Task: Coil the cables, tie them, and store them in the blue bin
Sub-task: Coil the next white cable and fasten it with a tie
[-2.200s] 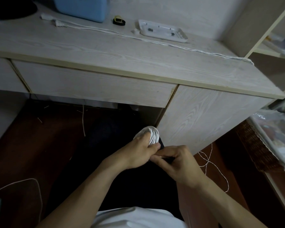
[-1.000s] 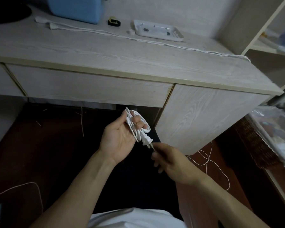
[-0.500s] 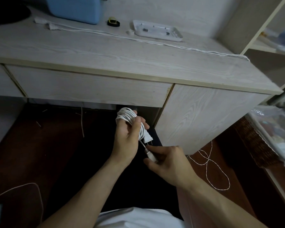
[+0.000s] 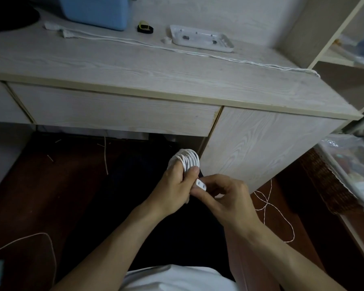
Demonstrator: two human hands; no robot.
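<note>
— 2 hands were busy below the desk (image 4: 177,72) edge. What did each one hold?

— The left hand (image 4: 172,189) had its fingers curled around the white coiled cable (image 4: 187,159), with the thumb pressing the loops together. The right hand (image 4: 227,196) pinched the plug end (image 4: 201,184) between thumb and fingers, touching the coil.

— How would this cable handle?

— I judged it light and soft, but springy: the loops could open if the grip became loose. It was better to hold it across the middle of the bundle, not by the plug.

— And the blue bin (image 4: 97,11)?

— It stood at the back of the desk, well apart from the hands. 1 more white cable (image 4: 198,51) lay stretched over the desk, not yet coiled.
</note>
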